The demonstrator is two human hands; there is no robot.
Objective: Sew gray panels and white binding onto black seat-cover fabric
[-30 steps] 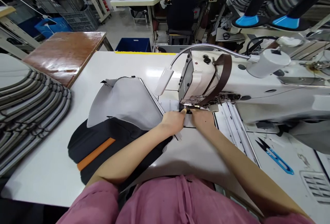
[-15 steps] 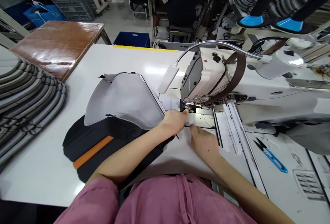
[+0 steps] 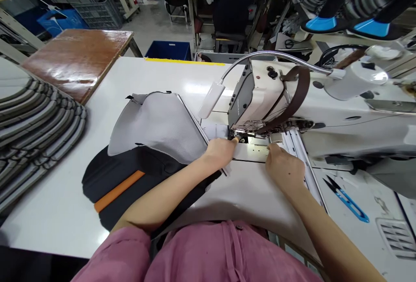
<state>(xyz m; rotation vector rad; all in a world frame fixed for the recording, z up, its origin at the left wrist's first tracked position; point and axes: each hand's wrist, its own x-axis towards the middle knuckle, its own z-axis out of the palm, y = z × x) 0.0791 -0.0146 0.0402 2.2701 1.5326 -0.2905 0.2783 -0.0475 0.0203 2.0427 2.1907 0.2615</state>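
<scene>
My left hand (image 3: 222, 152) is closed, its fingertips at the presser foot of the sewing machine (image 3: 256, 100); whatever it pinches is hidden. Under its wrist side lies the edge of a grey mesh fabric panel (image 3: 162, 126) with a pale strip along its right border. Beneath that panel and my left forearm spreads a black padded piece (image 3: 107, 176) with an orange band (image 3: 118, 191). My right hand (image 3: 285, 167) is curled at the right end of the metal needle plate (image 3: 251, 153), beside long white strips (image 3: 297, 143). What its fingers hold does not show.
Blue-handled thread snips (image 3: 349, 202) lie at the right. A tall stack of grey edged pieces (image 3: 39, 130) stands at the left. A lamp (image 3: 211, 100) on a bendable neck hangs left of the machine head. Beyond the table are a brown wooden table (image 3: 81, 56), a blue bin (image 3: 167, 50) and a seated person.
My right hand has moved right and slightly up, from beside my left hand to the white strips. My left hand and the fabric pieces stay nearly in place; the view has shifted slightly.
</scene>
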